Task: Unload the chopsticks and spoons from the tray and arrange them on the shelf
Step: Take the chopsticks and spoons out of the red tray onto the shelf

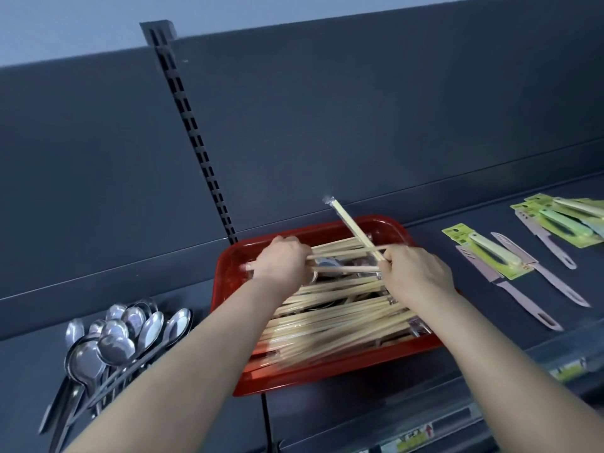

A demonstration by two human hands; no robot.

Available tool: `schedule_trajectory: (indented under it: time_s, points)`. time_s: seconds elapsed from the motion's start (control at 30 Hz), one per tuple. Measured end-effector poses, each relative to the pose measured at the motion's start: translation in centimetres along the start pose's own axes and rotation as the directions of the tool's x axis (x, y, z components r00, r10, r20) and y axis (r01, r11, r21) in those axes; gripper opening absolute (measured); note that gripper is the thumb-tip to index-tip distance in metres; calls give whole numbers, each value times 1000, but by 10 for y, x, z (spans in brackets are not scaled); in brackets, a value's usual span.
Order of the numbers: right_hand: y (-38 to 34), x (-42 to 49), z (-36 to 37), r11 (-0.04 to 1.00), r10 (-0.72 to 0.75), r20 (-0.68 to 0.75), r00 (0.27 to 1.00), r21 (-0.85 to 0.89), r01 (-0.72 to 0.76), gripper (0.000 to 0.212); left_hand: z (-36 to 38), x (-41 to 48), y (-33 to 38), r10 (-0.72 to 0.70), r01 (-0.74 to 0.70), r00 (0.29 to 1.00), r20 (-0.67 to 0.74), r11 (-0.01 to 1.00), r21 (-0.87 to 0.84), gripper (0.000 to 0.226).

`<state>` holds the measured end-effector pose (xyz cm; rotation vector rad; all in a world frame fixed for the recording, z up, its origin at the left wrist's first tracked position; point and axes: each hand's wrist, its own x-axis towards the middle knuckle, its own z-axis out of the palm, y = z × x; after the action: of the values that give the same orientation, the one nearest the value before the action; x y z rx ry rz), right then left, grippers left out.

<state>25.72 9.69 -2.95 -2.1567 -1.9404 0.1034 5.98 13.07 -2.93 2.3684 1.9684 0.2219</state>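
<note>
Already done, the spoons (124, 335): they stand bunched in a wire rack (108, 384) at the far left, round ends up. That way they are easy to see and grab.
tray (228, 263): it is red and sits on the dark shelf (431, 237), to the right of the rack. Its raised edges keep things from rolling out.
left hand (281, 259): it is over the back part of the tray. Its fingers are curled round a few sticks that lie sideways. I think it holds them together so they do not slide apart.
chopsticks (333, 325): a big pale pile fills the tray, and most lie the same way. Shiny bits peek out from under them, maybe more spoons.
right hand (415, 269): it pinches one wrapped pair (349, 220) by the near end. The far end points up toward the back wall, lifted off the pile. That is likely so it can come out alone.
knives (523, 269): small knives, some on green cards, lie flat on the shelf at the right, apart from the tray.
how far along: not far, I think. Most of the sticks are in the tray and need a spot on the shelf.
</note>
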Motion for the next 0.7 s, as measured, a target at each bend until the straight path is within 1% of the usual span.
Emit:
schedule_trajectory:
  time_s: [0.1,0.2,0.27,0.3,0.37,0.43,0.5,0.6,0.7]
  points:
    - [1,3,-4,999,-1,-75,997,46,5,25,-13,1,-2,1,-4,995,-102,1000,-26,13]
    - [-5,5,-6,995,-28,-90,996,97,36,25,-20,-4,-6,-92,93,986,-139,996,-3,16]
    - [-11,6,-6,992,-57,-59,997,107,63,26,-25,-10,-11,-200,202,973,-119,979,7,13]
    - [-15,6,-5,991,-79,-29,996,106,81,26,-27,-13,-13,-257,256,962,-94,966,-22,11]
    - [-24,5,1,984,-141,50,989,114,134,26,-30,-20,-18,-344,337,938,-35,932,-135,15]
    - [-35,3,10,971,-224,115,968,111,212,24,-31,-26,-23,-398,388,918,9,890,-240,16]
    - [-45,2,17,960,-278,145,950,81,268,26,-31,-34,-28,-436,427,899,37,855,-294,15]
    - [-52,3,18,946,-305,202,931,-45,320,29,-27,-48,-35,-472,462,880,55,823,-329,17]
    - [-54,5,18,921,-333,193,923,-143,362,27,-23,-59,-38,-503,492,862,69,793,-359,16]
